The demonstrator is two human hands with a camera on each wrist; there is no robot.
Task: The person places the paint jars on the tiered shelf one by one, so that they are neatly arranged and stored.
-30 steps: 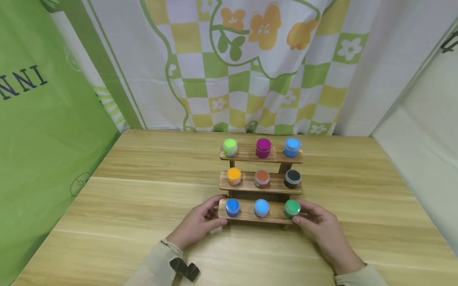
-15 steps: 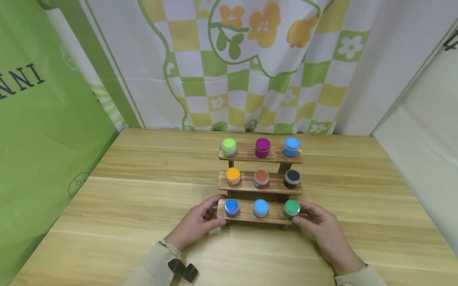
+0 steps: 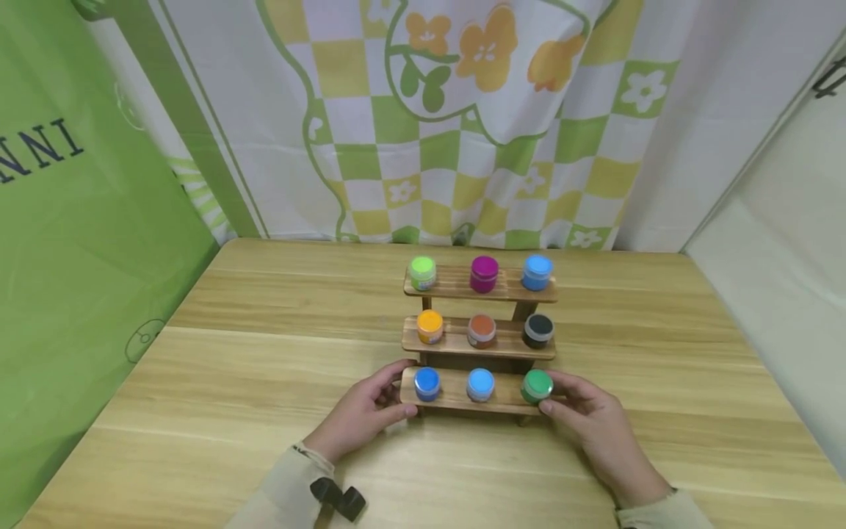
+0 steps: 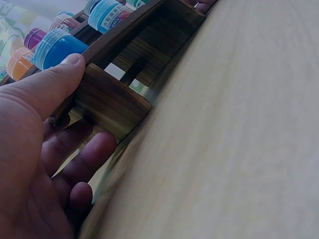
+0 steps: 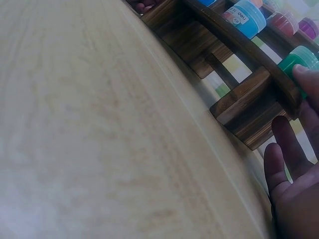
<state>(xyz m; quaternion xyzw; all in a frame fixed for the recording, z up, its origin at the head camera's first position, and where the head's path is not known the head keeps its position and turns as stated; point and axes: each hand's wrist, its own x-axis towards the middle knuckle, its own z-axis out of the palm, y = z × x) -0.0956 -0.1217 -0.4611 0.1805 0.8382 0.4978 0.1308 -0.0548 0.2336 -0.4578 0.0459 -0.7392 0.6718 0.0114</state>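
Observation:
A three-tier wooden display rack [image 3: 509,397] stands on the table, with small paint jars spaced along each step. My left hand [image 3: 357,413] grips the left end of the lowest step, thumb at the front edge beside the dark blue jar [image 3: 427,384]. At the other end, my right hand [image 3: 598,422] holds the same step, its thumb close to the green jar [image 3: 537,386]. Between those jars sits a light blue jar [image 3: 480,385]. Orange [image 3: 430,327], brown [image 3: 482,330] and black jars [image 3: 538,330] occupy the middle step. In the left wrist view, curled fingers [image 4: 97,152] lie beside the rack's leg.
Lime [image 3: 423,272], purple [image 3: 485,274] and blue jars [image 3: 537,272] stand on the top step. Wood-grain tabletop [image 3: 264,353] surrounds the rack. A patterned curtain [image 3: 396,147] hangs behind the table, with a green cloth [image 3: 86,294] at left and a pale wall [image 3: 780,242] at right.
Both hands keep their places on the rack's ends. The whole scene shifts only slightly in the head view; the jars stay where they were on the steps.

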